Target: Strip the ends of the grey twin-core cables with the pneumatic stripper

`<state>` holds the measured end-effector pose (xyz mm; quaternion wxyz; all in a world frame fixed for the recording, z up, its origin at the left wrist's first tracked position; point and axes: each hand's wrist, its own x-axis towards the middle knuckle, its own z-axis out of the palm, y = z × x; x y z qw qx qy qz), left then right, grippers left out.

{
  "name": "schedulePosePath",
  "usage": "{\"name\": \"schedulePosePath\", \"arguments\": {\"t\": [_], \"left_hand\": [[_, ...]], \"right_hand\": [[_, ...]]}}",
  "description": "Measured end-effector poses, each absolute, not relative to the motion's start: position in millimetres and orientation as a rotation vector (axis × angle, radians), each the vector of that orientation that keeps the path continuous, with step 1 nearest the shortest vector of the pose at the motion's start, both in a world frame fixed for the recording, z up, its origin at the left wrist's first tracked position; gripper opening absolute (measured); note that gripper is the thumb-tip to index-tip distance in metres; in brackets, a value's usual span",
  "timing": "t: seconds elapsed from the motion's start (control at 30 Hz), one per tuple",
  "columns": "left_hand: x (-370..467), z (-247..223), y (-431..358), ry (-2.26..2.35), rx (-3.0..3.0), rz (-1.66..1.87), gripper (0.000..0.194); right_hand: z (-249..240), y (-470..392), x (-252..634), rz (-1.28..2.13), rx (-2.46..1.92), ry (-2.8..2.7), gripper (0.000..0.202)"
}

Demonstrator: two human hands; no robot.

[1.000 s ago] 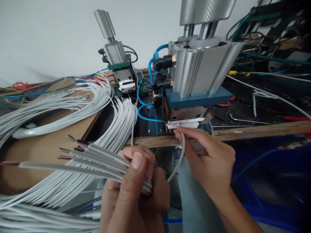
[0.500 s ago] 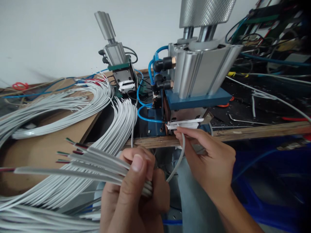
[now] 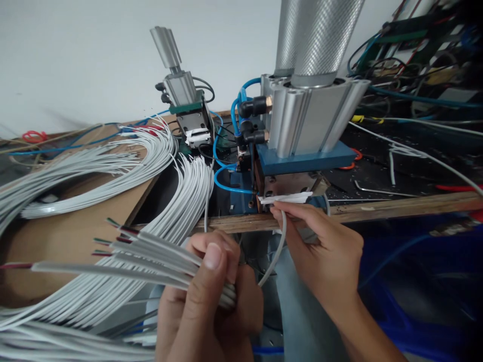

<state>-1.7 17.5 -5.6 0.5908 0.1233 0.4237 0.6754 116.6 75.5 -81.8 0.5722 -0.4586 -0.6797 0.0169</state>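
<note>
My left hand (image 3: 211, 296) is closed round a bundle of several grey cables (image 3: 158, 256), whose stripped ends show red, green and black wires pointing left. My right hand (image 3: 320, 246) pinches one grey cable (image 3: 278, 249) near its end, right at the white-taped jaws (image 3: 287, 198) of the larger pneumatic press (image 3: 309, 120). That cable curves down and back toward my left hand. Its tip is hidden at the jaws. The taped jaws are pressed together with no visible gap, and the knurled cylinder top (image 3: 320, 40) stands low on the press body.
A smaller press (image 3: 181, 95) stands at the back left. Large coils of white cable (image 3: 94, 186) lie on cardboard (image 3: 49, 246) at the left. A wooden table edge (image 3: 392, 207) runs across the front, with a hex key (image 3: 381, 191) behind it. Blue air hoses (image 3: 219, 146) loop between the presses.
The larger press's knurled top has come down and its white-taped jaws have closed. Both hands keep nearly the same place and hold. The view has shifted slightly.
</note>
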Motion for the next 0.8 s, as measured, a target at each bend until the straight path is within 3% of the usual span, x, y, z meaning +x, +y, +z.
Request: {"name": "schedulePosePath", "arguments": {"t": [0.57,0.8], "left_hand": [[-6.0,-20.0,17.7,0.878,0.379,1.561,0.02],[-2.5,-38.1,17.2,1.079,0.34,1.349,0.033]], "right_hand": [[-90.9,78.4,116.3,0.077,-1.021,-1.573,0.027],[-100.5,46.2,119.8,0.029,-0.868,-1.654,0.05]]}}
